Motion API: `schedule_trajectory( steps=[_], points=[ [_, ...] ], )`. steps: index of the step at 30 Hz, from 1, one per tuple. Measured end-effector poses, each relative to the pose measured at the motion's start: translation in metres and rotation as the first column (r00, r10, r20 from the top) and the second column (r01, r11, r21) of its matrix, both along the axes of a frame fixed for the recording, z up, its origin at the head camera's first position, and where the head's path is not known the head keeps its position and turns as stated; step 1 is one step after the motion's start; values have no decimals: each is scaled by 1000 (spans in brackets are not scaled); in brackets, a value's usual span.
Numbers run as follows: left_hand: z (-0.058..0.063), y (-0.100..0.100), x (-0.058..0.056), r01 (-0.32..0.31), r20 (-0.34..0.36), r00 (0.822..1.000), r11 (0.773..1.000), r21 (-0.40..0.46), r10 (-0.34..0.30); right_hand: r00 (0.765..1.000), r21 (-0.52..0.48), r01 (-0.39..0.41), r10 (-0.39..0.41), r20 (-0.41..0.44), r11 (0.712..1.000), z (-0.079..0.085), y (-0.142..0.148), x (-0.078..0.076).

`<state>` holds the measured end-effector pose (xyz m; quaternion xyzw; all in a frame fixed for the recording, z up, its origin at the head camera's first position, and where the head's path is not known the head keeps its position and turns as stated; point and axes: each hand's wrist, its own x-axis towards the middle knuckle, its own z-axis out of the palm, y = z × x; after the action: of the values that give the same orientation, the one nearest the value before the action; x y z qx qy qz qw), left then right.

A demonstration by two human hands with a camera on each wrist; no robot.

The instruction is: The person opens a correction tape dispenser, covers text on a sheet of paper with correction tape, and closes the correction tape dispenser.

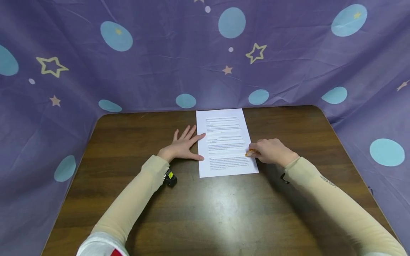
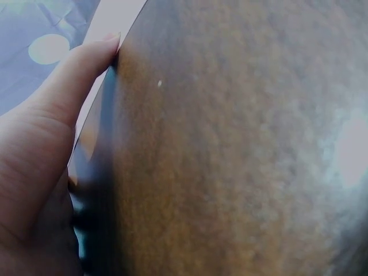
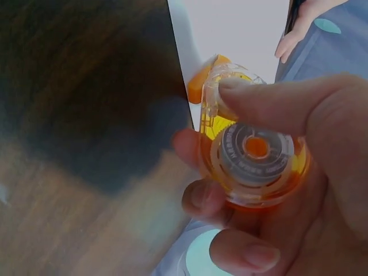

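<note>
A printed sheet of paper lies on the table, with white bands between some of its lines of text. My left hand is spread flat at its left edge, thumb and a fingertip resting on the paper. The left wrist view shows the thumb on the paper's edge. My right hand grips an orange, see-through correction tape, thumb on top and fingers curled beneath. Its orange tip is over the paper near the right edge, beside the lower lines of text.
The brown wooden table reaches back to a purple curtain with stars and blue ovals, which also hangs at both sides. A small black device sits by my left wrist.
</note>
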<state>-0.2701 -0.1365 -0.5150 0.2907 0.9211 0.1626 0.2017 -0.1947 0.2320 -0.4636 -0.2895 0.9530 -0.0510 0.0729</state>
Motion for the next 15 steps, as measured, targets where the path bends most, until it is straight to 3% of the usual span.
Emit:
schedule_trajectory(
  steps=[15],
  points=[
    [1,0,1,3,-15,1000,1000,-23,-3,998,-37,-58,59,2,998,1,-17,2]
  ],
)
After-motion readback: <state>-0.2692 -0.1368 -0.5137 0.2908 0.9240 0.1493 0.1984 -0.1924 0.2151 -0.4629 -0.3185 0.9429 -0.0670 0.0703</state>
